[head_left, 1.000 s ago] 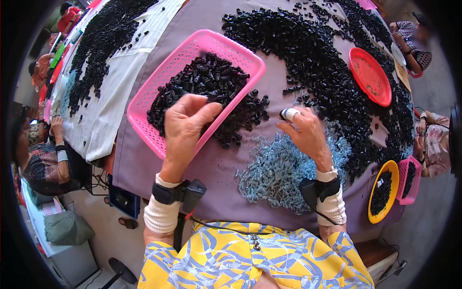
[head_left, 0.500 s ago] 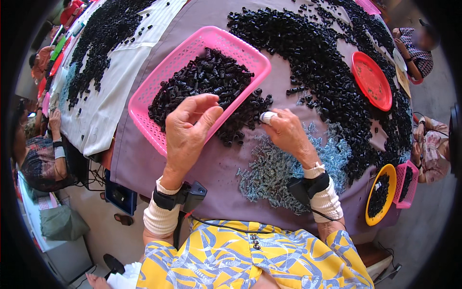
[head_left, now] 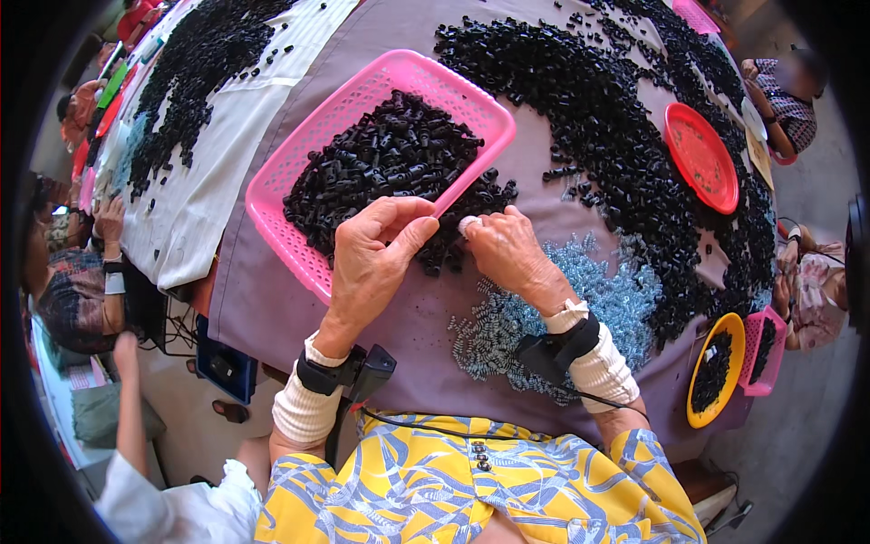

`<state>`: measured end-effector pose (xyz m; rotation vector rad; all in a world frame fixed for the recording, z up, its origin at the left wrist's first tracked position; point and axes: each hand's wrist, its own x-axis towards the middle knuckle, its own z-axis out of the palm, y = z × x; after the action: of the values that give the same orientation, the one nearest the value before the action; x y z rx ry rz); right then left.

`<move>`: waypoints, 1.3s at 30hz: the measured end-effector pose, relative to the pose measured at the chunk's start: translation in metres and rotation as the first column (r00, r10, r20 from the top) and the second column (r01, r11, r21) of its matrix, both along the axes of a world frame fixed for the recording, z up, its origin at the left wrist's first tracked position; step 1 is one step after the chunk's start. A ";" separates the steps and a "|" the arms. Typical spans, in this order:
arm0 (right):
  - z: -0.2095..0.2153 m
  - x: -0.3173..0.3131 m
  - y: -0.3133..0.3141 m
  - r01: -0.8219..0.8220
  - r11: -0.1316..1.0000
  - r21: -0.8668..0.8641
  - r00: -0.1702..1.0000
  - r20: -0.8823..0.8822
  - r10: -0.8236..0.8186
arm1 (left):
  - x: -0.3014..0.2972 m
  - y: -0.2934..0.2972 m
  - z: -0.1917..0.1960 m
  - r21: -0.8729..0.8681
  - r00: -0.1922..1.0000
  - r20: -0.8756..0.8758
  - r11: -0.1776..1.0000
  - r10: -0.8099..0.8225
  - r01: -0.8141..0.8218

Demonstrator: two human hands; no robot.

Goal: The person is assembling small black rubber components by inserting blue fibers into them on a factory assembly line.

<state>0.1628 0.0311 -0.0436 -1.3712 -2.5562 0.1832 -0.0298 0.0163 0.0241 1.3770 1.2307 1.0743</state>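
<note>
My left hand (head_left: 376, 267) is over the near edge of a pink plastic basket (head_left: 313, 109), its thumb and fingertips pinched together; anything between them is too small to make out. Close by on the right, my right hand (head_left: 512, 254) has its fingers curled together beside a small heap of black plastic parts (head_left: 494, 195), and what they hold is hidden. White tape wraps one of its fingertips. Many short black tubular parts (head_left: 381, 150) fill the basket. Below my right hand spreads a pile of small pale-blue metal springs (head_left: 494, 340).
A large heap of black parts (head_left: 589, 127) covers the table's far right. On it lies a red plate (head_left: 702, 159); a yellow bowl (head_left: 716, 372) and a small pink basket (head_left: 770, 349) stand at right. Other people sit around, and someone's arm (head_left: 131, 399) shows at lower left.
My right hand has moved left, toward my left hand. My left hand has shifted right and a little down, its pinch tighter. A person in white has come into the lower left.
</note>
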 end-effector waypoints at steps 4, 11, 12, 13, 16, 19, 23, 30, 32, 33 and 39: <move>0.006 0.014 0.000 0.040 0.998 -0.044 0.980 -0.194 -0.048 | -0.002 -0.001 0.001 -0.010 1.000 0.000 1.000 0.002 -0.002; 0.005 0.018 0.000 0.046 0.998 -0.048 0.992 -0.118 -0.052 | -0.001 0.001 -0.002 -0.015 1.000 0.012 1.000 -0.020 0.020; 0.004 0.016 -0.001 0.049 0.998 -0.048 0.992 -0.117 -0.054 | 0.000 0.001 -0.003 -0.010 1.000 0.018 1.000 -0.009 0.009; 0.003 0.015 -0.001 0.048 0.999 -0.011 0.993 -0.110 -0.049 | 0.001 0.001 -0.003 -0.005 1.000 0.024 1.000 0.002 -0.002; 0.000 0.012 -0.003 0.028 0.999 0.032 0.996 -0.080 -0.025 | 0.000 0.001 -0.007 0.009 1.000 0.029 1.000 0.009 -0.009; 0.000 0.010 -0.006 0.003 0.999 0.048 0.999 -0.054 -0.001 | 0.002 0.001 -0.008 0.003 1.000 0.025 1.000 0.002 -0.002; 0.002 0.006 -0.009 0.001 0.997 0.078 1.000 -0.011 0.000 | 0.007 0.002 -0.005 -0.005 0.999 0.043 1.000 -0.003 0.003; -0.003 0.009 -0.008 0.021 0.993 0.115 0.998 -0.054 -0.015 | 0.023 -0.003 -0.001 -0.009 0.995 0.026 0.995 -0.098 0.099; -0.006 0.011 -0.008 0.022 0.990 0.137 0.997 -0.071 -0.013 | 0.025 -0.005 -0.006 0.013 0.988 -0.024 0.988 -0.151 0.151; -0.004 0.018 -0.010 0.042 0.990 0.136 0.998 -0.061 -0.033 | 0.028 -0.007 -0.006 -0.020 0.984 0.005 0.984 -0.178 0.178; 0.033 0.117 -0.042 0.371 0.888 0.271 0.928 -0.063 -0.368 | 0.028 -0.010 -0.024 0.058 0.953 -0.125 0.957 -0.274 0.283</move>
<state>0.2799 -0.0107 -0.0103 -1.6934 -2.1513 -0.2298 -0.0019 0.0067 0.0000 1.6361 1.0460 0.8598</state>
